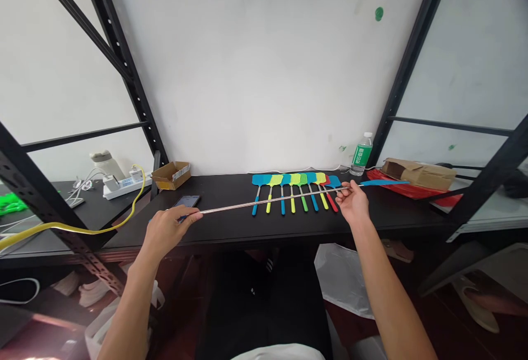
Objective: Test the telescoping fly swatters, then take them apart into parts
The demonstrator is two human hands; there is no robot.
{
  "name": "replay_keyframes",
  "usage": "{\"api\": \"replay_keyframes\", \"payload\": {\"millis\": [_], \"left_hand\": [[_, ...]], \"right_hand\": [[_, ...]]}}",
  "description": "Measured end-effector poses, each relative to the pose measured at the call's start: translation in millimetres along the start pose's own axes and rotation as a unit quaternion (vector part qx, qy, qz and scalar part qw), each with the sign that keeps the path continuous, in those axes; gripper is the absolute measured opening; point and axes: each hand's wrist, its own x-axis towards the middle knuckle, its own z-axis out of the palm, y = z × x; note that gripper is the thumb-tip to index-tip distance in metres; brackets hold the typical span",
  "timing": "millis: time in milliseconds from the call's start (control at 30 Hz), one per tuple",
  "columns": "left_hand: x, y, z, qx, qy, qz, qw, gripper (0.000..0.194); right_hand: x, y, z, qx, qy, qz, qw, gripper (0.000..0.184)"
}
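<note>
A blue fly swatter with a long, thin metal rod (264,201) is stretched sideways between my hands above the black table. At its handle end, my left hand (170,230) is closed, with a bit of blue showing at the fingers. My right hand (353,201) pinches the rod close to the flat blue swatter head (383,183), seen nearly edge-on. Behind the rod, a row of shorter fly swatters (292,179) in blue, yellow, green and red lies on the table, heads toward the wall and handles toward me.
On the black table (231,228), a phone (187,201) and a small open cardboard box (171,175) lie left. A water bottle (362,154) stands at the back right, near a brown carton (421,173). Black rack posts frame both sides; a yellow cable (103,231) crosses the left.
</note>
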Motion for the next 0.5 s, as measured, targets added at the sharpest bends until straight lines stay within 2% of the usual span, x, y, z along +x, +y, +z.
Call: {"api": "replay_keyframes", "payload": {"millis": [167,300,500], "left_hand": [[-0.1,-8.7,-1.2,0.002,0.044,0.046,0.998,0.044],[0.5,-9.9,-3.0,-0.007,0.042,0.072,0.996,0.042],[0.5,-10.2,-6.2,-0.019,0.049,0.061,0.997,0.042]], "right_hand": [[-0.1,-3.6,-4.2,-0.039,-0.050,0.009,0.998,0.025],[-1.0,-4.8,-2.8,-0.043,-0.060,0.015,0.997,0.022],[-0.3,-9.0,-5.1,-0.039,-0.061,0.015,0.997,0.024]]}}
